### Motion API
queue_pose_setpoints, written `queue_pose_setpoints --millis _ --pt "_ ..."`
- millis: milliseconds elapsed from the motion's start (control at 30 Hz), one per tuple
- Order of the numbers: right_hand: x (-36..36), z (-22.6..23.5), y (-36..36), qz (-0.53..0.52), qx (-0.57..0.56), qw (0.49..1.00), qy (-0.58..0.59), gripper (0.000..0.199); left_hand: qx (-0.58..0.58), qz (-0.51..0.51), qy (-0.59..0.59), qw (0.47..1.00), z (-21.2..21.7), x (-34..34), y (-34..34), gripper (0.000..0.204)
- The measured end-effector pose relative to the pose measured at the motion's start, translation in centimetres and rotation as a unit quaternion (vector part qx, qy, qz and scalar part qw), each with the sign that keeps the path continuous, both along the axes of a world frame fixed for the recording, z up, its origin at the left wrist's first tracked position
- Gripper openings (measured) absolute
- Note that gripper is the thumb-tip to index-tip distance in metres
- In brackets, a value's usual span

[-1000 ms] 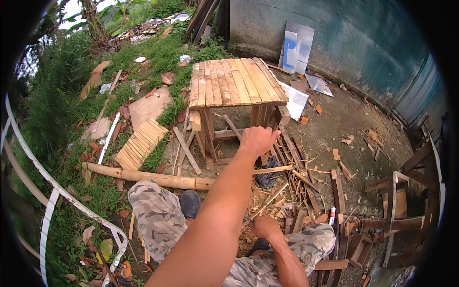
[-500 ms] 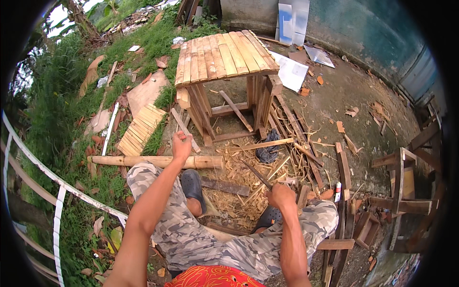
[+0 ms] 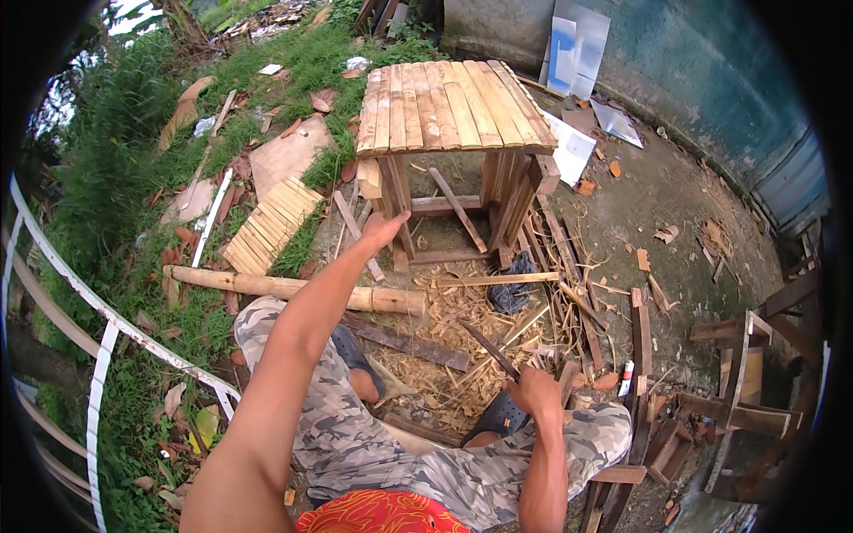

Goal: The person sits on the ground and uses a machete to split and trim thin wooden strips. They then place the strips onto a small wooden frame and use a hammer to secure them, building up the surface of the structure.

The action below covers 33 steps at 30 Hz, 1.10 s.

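A small slatted wooden table (image 3: 449,107) with dark plank legs stands in front of me. My left hand (image 3: 386,231) is at its front left leg, thumb laid across the post and the other fingers mostly hidden. In my right hand (image 3: 536,391), closed near my right knee, is a long dark-bladed knife (image 3: 489,347), its blade pointing up and to the left over the shavings. A loose wooden stick (image 3: 458,210) leans inside the table frame. Across the ground by my left knee lies a bamboo pole (image 3: 382,299).
Wood shavings (image 3: 426,369) cover the ground between my feet. A bamboo slat panel (image 3: 274,226) lies on the left, beyond a white metal railing (image 3: 147,342). Wood strips (image 3: 569,266) and a black plastic bag (image 3: 511,289) lie right of centre. Wooden frames (image 3: 742,382) stand far right.
My left hand has moved forward and right, from above the bamboo pole to the table's front left leg. My right hand still holds the knife low. The view has shifted slightly.
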State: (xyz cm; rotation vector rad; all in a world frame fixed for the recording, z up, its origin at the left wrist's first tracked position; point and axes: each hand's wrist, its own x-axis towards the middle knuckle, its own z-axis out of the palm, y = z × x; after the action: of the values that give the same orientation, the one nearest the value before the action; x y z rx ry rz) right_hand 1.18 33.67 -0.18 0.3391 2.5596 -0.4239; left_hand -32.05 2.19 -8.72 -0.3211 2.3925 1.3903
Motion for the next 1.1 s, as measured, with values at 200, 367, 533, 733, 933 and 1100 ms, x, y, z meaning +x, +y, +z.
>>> queue_pose_setpoints --millis 200,367,533,733,933,1100 --pt "-0.2 -0.1 0.4 0.013 0.005 1.000 -0.022 0.045 0.020 0.089 -0.015 0.996 0.0 -3.8 3.2 0.102" --pt "-0.4 0.1 0.6 -0.004 0.019 0.999 -0.027 0.042 -0.034 0.086 0.052 0.994 -1.7 -4.9 2.5 0.085" --pt "-0.8 0.9 0.4 -0.006 0.012 1.000 -0.028 0.039 0.047 0.081 0.071 0.993 -3.3 -4.8 2.5 0.073" --pt "-1.0 1.6 0.2 0.008 0.006 1.000 -0.019 0.038 -0.064 0.184 0.108 0.975 -4.2 -5.0 5.0 0.069" --pt "-0.7 2.3 0.4 -0.001 0.008 1.000 -0.004 0.037 -0.067 0.180 0.116 0.974 -5.0 -3.3 4.5 0.068" --pt "-0.2 2.5 1.0 -0.015 0.020 1.000 -0.001 0.036 -0.071 0.164 0.188 0.966 -3.7 -0.1 4.3 0.063"
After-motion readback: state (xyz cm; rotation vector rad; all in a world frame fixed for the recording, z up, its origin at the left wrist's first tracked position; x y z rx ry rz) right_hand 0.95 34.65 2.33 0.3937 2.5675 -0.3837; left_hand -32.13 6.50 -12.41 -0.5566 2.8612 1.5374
